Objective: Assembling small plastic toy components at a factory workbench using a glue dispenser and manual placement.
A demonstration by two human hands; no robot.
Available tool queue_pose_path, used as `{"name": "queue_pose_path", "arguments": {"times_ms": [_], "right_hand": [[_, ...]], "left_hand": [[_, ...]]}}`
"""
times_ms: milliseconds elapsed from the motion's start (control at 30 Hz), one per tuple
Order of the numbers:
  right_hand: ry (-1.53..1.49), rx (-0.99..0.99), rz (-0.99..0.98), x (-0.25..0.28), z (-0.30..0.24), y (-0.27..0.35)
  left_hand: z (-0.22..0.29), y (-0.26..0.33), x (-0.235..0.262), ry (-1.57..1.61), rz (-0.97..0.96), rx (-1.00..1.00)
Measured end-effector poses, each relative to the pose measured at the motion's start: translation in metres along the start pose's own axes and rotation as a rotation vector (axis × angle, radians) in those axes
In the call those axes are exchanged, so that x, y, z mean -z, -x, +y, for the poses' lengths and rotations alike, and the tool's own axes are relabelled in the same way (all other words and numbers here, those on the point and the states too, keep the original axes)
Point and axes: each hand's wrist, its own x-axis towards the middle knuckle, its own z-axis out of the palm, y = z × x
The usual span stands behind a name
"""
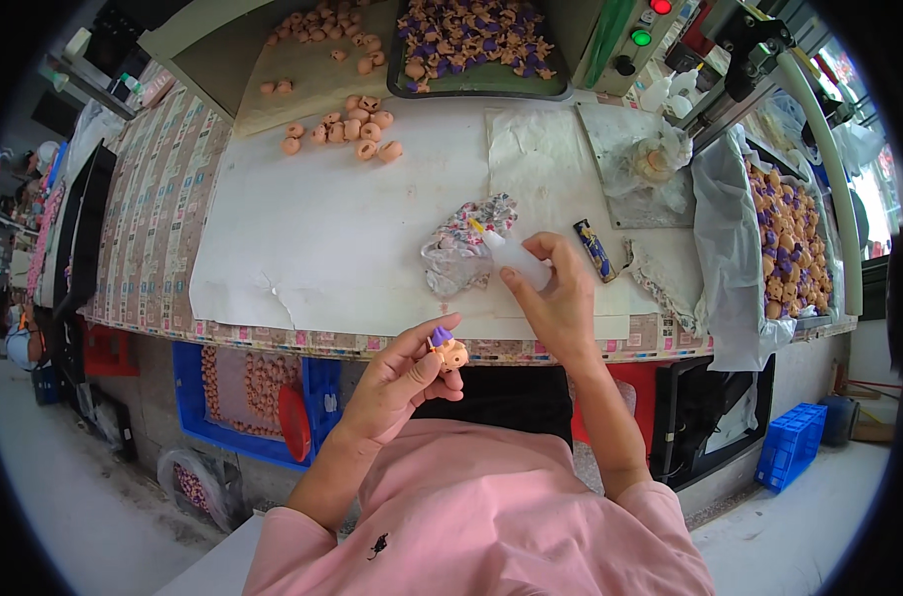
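My left hand (pixel 387 387) is closed, pinching a small doll figure (pixel 451 353) with a peach round head and purple body just in front of the table's near edge. In my right hand (pixel 567 313) is a white squeeze bottle (pixel 519 260) with a yellow nozzle, gripped between thumb and fingers. The bottle tilts so that its nozzle lies over a crumpled flower-print plastic sheet (pixel 451 260) on the table. Bottle and figure are apart. Loose peach doll heads (pixel 357 127) sit farther back on the white table covering (pixel 302 219).
A dark tray (pixel 481 87) of peach and purple figures stands at the back, a lined bin (pixel 725 238) of more figures at right. Near my right hand lie a dark blue tube (pixel 595 250) and a metal plate (pixel 630 204). A blue crate (pixel 322 382) sits below the table edge.
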Motion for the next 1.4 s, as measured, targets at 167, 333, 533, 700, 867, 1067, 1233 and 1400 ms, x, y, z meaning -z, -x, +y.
{"name": "queue_pose_path", "arguments": {"times_ms": [167,333,533,700,867,1067,1233,1400], "right_hand": [[-0.010,-0.006,-0.086,0.009,-0.002,-0.009],[0.127,0.209,0.023,0.024,-0.004,-0.002],[0.055,0.190,0.106,0.055,-0.016,0.037],[-0.138,-0.010,-0.074,0.063,-0.021,0.066],[-0.403,-0.177,-0.244,0.056,-0.021,0.077],[-0.529,-0.248,-0.273,0.052,-0.019,0.082],[-0.558,-0.253,-0.296,0.049,-0.014,0.085],[-0.639,-0.272,-0.329,0.050,-0.016,0.083]], "left_hand": [[-0.003,-0.004,-0.017,0.038,-0.033,0.015],[-0.009,-0.013,-0.030,0.194,-0.081,0.088],[-0.018,-0.019,-0.040,0.200,-0.051,0.117],[-0.026,-0.022,-0.045,0.136,-0.048,0.079],[-0.032,-0.019,-0.052,0.065,-0.025,0.029],[-0.033,-0.012,-0.054,0.080,0.026,0.036],[-0.032,-0.009,-0.053,0.051,0.002,0.057],[-0.037,-0.012,-0.041,0.146,-0.061,0.044]]}}
